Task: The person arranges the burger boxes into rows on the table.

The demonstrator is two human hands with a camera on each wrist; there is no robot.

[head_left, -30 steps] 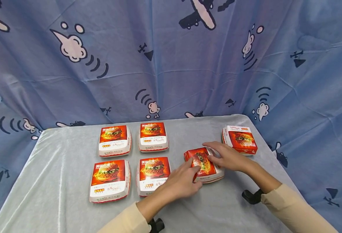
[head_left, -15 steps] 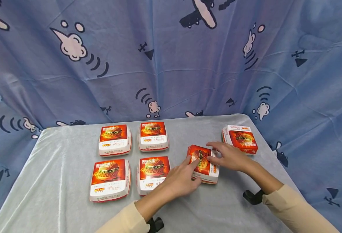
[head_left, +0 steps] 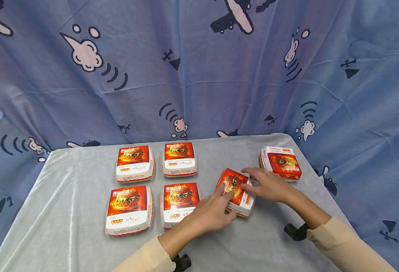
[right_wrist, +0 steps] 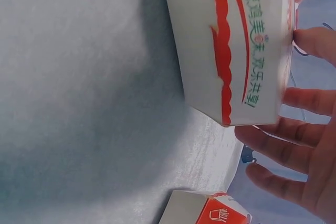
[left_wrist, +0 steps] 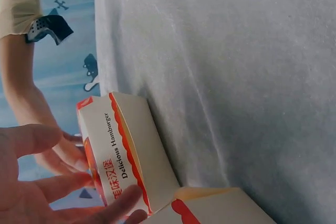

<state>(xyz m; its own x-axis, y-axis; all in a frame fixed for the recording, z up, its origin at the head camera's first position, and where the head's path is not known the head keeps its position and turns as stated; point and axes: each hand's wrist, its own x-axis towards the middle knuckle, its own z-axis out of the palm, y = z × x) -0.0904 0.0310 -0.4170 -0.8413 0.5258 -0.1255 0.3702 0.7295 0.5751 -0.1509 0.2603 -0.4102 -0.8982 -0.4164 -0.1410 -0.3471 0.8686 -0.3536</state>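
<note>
A red and white hamburger box (head_left: pixel 234 180), closed, sits skewed on the cloth-covered table between both hands. My left hand (head_left: pixel 213 209) lies at its near left side, fingertips on its edge and top. Fairly straight, spread fingers show against the lettered side (left_wrist: pixel 118 156) in the left wrist view. My right hand (head_left: pixel 267 184) reaches over the right side, thumb on the top. In the right wrist view this hand (right_wrist: pixel 310 135) has its fingers spread along the upper edge of the white side (right_wrist: pixel 241 51).
On the left stand similar boxes in two rows: far left (head_left: pixel 134 164), far middle (head_left: pixel 179 159), near left (head_left: pixel 129 210) and near middle (head_left: pixel 180 200), partly behind my left arm. Another box (head_left: pixel 281 163) stands at the right edge, turned the other way. A blue patterned curtain (head_left: pixel 199 75) hangs behind the table.
The box between my hands has turned clockwise as seen from above. Both hands have stayed at its sides with only small finger shifts. The other boxes have not moved.
</note>
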